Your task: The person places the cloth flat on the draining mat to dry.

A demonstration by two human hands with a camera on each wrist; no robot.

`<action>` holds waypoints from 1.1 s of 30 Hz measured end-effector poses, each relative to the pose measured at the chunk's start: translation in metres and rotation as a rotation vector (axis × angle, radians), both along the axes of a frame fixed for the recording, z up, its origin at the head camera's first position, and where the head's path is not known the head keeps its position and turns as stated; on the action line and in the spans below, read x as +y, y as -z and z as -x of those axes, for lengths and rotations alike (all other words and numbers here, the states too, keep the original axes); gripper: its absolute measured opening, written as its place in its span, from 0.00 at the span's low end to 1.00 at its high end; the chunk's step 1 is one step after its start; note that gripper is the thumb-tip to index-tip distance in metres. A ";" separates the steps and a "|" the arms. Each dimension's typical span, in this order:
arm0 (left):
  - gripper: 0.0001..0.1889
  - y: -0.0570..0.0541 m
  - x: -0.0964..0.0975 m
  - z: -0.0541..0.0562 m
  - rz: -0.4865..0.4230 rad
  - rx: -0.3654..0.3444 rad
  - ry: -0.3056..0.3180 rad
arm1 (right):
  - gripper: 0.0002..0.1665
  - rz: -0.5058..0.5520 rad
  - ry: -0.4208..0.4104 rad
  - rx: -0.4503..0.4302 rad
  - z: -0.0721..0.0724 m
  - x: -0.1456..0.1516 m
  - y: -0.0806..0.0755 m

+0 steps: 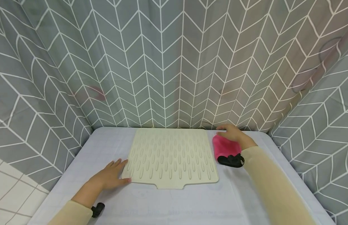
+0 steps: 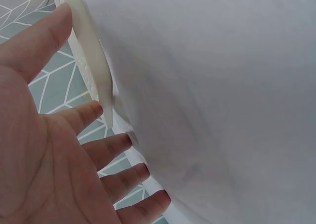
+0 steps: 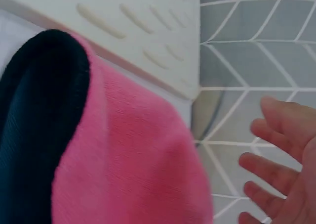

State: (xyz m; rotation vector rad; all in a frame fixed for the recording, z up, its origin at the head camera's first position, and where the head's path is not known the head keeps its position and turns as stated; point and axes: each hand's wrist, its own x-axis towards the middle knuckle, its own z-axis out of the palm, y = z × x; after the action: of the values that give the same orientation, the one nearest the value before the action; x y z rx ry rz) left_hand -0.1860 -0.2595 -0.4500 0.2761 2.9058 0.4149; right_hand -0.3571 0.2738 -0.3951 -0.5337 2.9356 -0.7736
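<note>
1. Along the near part of the white tablecloth (image 1: 202,200), faint marks like printing are visible, but they are too pale to be read.
2. The cream mat (image 1: 169,156) lies flat on the table, with rows of raised bars on its upper face. Its far edge is close to the grey curtain (image 1: 171,62) with white zigzag lines, and its near edge has a short tab in the middle.
3. The left hand (image 1: 112,175) is at the near left corner of the mat. Its fingers are straight and spread; the index fingertip is at the left edge, and the thumb is at the near edge. How firmly they press, I cannot tell.
4. The pink cloth item (image 1: 225,146) lies just beside the right edge of the mat; whether the two touch, I cannot tell. The right wrist view shows its fuzzy surface and its dark-lined opening.
5. The right hand (image 1: 233,134) is over the far side of this item. In its wrist view the fingers are spread, a little bent, with a gap to the pink cloth.
6. White cloth extends to the left and right of the mat, and more widely in front of it.
</note>
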 end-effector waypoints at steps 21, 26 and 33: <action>0.51 0.000 0.002 -0.002 0.002 -0.012 -0.006 | 0.26 -0.044 0.054 -0.066 0.005 0.008 0.043; 0.52 0.002 0.002 0.000 -0.001 -0.014 -0.012 | 0.19 -0.042 0.054 -0.013 0.005 0.012 0.042; 0.52 0.002 0.002 0.001 0.009 0.001 -0.016 | 0.11 -0.005 0.020 0.058 0.001 0.015 0.027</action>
State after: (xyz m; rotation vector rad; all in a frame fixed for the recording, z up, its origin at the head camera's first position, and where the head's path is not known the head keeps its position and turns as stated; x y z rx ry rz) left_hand -0.1868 -0.2571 -0.4521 0.2521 2.9121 0.4042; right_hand -0.3579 0.2885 -0.4221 -0.5363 2.9993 -0.7652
